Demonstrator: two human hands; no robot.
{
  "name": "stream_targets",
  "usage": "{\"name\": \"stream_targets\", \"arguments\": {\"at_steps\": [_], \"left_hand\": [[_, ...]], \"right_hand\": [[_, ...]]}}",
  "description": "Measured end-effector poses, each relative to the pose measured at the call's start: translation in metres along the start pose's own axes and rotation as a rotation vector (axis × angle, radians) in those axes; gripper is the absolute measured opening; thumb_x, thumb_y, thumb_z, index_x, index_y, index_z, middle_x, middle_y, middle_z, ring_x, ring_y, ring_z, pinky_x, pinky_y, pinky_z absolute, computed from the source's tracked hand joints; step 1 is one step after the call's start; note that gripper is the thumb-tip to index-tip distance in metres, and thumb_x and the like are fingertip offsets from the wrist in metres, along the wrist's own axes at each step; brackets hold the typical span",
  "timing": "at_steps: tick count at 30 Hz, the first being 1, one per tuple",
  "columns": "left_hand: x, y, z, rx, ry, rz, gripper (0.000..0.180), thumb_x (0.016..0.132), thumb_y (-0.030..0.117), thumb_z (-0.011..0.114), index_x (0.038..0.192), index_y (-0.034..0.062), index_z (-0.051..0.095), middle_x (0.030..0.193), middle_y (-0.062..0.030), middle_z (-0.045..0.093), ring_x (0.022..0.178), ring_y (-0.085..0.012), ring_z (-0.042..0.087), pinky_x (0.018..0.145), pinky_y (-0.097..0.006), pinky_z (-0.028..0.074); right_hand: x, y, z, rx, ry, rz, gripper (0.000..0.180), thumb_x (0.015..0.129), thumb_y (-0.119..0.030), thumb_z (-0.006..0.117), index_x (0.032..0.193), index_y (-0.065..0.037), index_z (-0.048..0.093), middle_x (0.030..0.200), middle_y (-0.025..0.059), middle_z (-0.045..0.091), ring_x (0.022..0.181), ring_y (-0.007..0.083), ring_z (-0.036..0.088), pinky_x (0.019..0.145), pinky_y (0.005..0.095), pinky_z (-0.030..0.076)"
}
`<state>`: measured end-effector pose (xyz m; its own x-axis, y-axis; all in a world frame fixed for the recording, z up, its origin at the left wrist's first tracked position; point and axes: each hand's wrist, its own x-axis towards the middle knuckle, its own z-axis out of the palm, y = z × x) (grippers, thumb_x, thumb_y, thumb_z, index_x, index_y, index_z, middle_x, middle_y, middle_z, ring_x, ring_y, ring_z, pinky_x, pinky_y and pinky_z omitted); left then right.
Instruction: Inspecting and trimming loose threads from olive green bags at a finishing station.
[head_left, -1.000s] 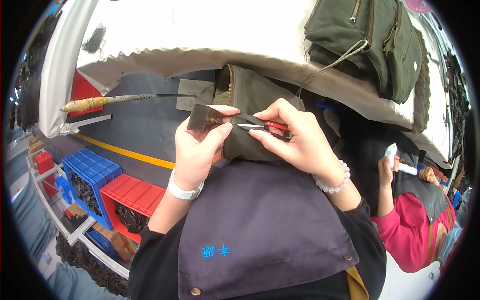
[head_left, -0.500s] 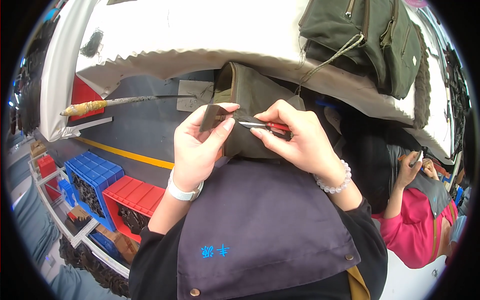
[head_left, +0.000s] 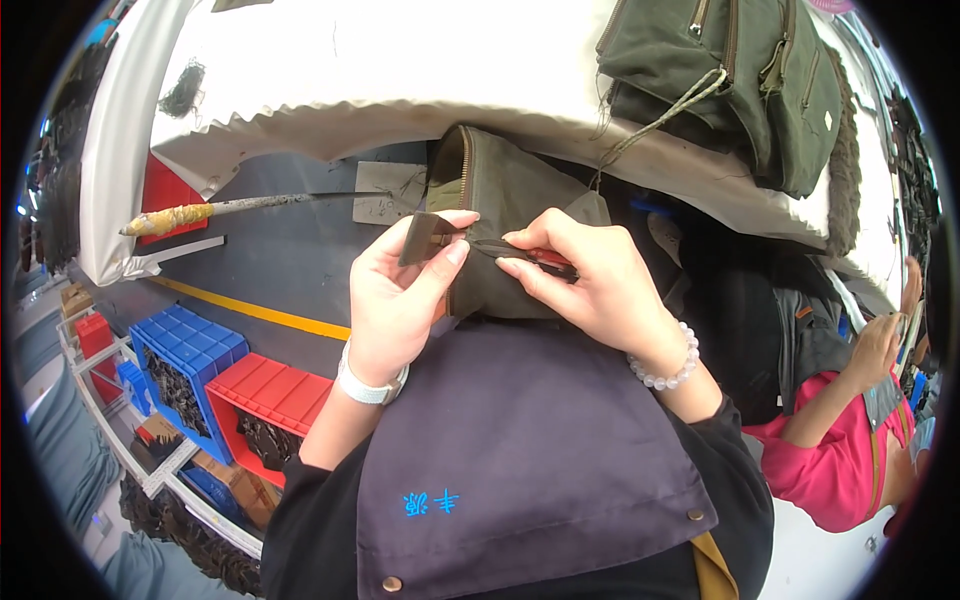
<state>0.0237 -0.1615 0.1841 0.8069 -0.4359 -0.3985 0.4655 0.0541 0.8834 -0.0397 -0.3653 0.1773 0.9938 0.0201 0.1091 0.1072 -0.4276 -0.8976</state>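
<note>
My left hand (head_left: 400,290) pinches a small dark flat strap piece (head_left: 425,238) between thumb and fingers. My right hand (head_left: 590,285) holds a small tool with a red handle (head_left: 545,262), its dark tip pointing left toward the strap piece. Behind both hands an olive green bag part (head_left: 505,215) with a zipper hangs off the edge of the white table (head_left: 400,80). A dark blue apron (head_left: 520,450) covers my lap below the hands.
An olive green backpack (head_left: 730,75) lies on the table at the upper right. A long tool with a taped handle (head_left: 200,212) sticks out at the left. Blue (head_left: 185,345) and red (head_left: 270,395) bins stand on the floor. A person in pink (head_left: 850,440) sits at right.
My hands and the strap piece have stayed nearly in place, shifting slightly. The person at the right has lowered an arm.
</note>
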Motion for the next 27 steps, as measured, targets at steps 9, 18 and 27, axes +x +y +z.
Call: {"name": "stream_targets", "arguments": {"at_steps": [9,18,27], "left_hand": [[-0.001,-0.005,-0.003,-0.005,-0.002,0.034,0.024,0.097,-0.003,0.062,0.121,-0.0033,0.066,0.112,-0.0069,0.070,0.093,-0.0063,0.061,0.082,-0.022,0.050],[-0.002,-0.001,-0.004,-0.096,-0.026,-0.027,0.023,0.098,0.000,0.060,0.120,-0.0027,0.067,0.087,0.0018,0.063,0.064,0.0005,0.045,0.054,-0.017,0.033],[-0.001,-0.001,-0.001,-0.054,-0.001,-0.004,0.023,0.097,-0.002,0.062,0.119,-0.0026,0.067,0.087,0.0022,0.063,0.066,0.0006,0.048,0.055,-0.017,0.035]], "right_hand": [[0.000,0.001,0.003,-0.084,0.008,-0.042,0.021,0.089,-0.018,0.075,0.093,-0.004,0.061,0.082,0.0112,0.072,0.074,0.0260,0.073,0.061,0.0329,0.055],[-0.001,0.002,-0.003,0.136,-0.112,0.195,0.025,0.089,-0.020,0.076,0.102,-0.004,0.061,0.077,0.0094,0.068,0.063,0.0195,0.065,0.059,0.0291,0.049],[-0.001,0.006,0.001,0.088,-0.060,0.062,0.022,0.088,-0.017,0.076,0.098,-0.004,0.063,0.077,0.0093,0.068,0.066,0.0216,0.067,0.060,0.0306,0.050]]}}
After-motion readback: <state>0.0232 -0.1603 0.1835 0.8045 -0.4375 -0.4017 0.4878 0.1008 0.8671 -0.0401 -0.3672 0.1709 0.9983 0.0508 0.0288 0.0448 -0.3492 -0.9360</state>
